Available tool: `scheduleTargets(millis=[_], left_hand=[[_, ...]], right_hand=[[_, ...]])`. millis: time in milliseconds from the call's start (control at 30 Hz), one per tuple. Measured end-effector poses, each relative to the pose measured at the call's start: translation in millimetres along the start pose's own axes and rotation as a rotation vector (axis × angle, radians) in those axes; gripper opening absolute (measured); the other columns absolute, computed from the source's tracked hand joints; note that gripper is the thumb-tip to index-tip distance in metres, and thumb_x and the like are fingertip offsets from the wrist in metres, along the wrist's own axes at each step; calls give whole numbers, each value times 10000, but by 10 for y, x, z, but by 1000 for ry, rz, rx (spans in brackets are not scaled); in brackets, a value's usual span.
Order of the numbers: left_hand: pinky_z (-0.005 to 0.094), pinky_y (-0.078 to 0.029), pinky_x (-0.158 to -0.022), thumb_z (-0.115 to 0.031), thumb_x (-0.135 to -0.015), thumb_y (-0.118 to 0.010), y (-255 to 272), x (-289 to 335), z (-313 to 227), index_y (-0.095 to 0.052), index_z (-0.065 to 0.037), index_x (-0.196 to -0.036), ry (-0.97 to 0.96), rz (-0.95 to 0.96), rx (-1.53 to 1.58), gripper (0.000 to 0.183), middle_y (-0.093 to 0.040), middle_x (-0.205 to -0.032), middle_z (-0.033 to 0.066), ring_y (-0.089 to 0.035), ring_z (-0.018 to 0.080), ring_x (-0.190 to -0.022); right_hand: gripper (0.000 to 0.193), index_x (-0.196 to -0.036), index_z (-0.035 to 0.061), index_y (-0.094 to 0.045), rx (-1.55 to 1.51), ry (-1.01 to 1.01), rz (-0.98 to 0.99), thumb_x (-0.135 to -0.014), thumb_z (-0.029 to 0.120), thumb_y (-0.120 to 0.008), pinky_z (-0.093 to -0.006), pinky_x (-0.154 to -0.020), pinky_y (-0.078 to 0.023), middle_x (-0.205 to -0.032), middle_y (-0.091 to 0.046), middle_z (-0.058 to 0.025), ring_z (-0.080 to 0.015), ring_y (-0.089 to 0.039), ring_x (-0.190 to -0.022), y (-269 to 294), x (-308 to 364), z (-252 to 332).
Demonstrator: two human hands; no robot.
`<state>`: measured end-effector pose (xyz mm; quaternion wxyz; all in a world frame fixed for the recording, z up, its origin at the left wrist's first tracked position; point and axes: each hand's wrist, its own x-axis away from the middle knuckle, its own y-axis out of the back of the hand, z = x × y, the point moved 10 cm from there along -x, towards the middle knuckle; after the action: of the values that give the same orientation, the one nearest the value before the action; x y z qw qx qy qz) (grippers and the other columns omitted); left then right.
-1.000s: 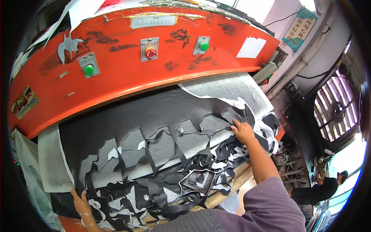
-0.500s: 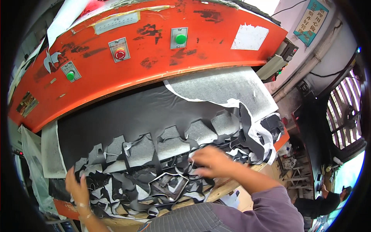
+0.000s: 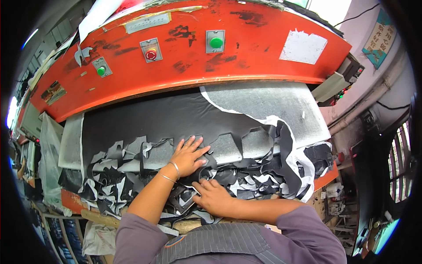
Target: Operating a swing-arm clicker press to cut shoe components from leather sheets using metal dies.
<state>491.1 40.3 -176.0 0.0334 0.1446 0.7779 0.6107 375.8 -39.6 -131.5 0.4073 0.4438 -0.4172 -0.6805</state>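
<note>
My left hand [image 3: 189, 156] lies flat with fingers spread on the ragged near edge of a black sheet [image 3: 149, 116], which has a pale backing and cut-outs along that edge. Just nearer to me, my right hand [image 3: 214, 198] is curled over a metal-edged cutting die [image 3: 183, 203] with a dark inside. Its thumb is at the die's rim, and the hand hides the die's right part. Black and white offcuts [image 3: 246, 182] lie heaped around both hands. Beneath the sheet is a worn grey-white board [image 3: 263, 99].
An orange-red press beam [image 3: 184, 53] spans the far side, with green buttons [image 3: 216, 42] and a red button [image 3: 150, 54]. Clear plastic sheeting [image 3: 50, 154] hangs at the left. A wooden edge [image 3: 99, 217] runs along the near side. White-edged strips [image 3: 303, 167] trail at the right.
My left hand has moved from the far left onto the sheet's edge at the middle. My right hand has come down and nearer, onto the cutting die. The view has shifted.
</note>
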Motion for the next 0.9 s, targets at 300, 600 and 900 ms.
scheduleTargets(millis=[300,600,900], left_hand=[[480,-135,-1158,-220,-852,-637,110,240,114,-542,-185,-1327,-242,-29,348,486,-361,-1506,67,-236,267,-1433],[469,-195,-1145,-183,-876,-594,-9,368,420,-608,-119,-1233,-181,-98,608,363,-574,-1320,59,-403,240,-1347],[445,-241,-1123,-129,-883,-568,53,294,570,-649,-118,-1163,-160,-191,589,292,-605,-1269,50,-472,219,-1285]], right_hand=[[127,-829,83,-606,-106,278,-111,-750,176,-573,-339,-727,-429,-913,-604,-77,-227,-579,-866,410,-534,27],[176,-935,42,-608,-9,-140,488,-830,157,-528,-410,-672,-530,-865,-669,-124,-295,-668,-823,-760,-768,-49],[163,-907,42,-556,-179,-92,285,-750,84,-566,-444,-725,-518,-873,-639,-145,-336,-637,-865,-30,-698,-530]])
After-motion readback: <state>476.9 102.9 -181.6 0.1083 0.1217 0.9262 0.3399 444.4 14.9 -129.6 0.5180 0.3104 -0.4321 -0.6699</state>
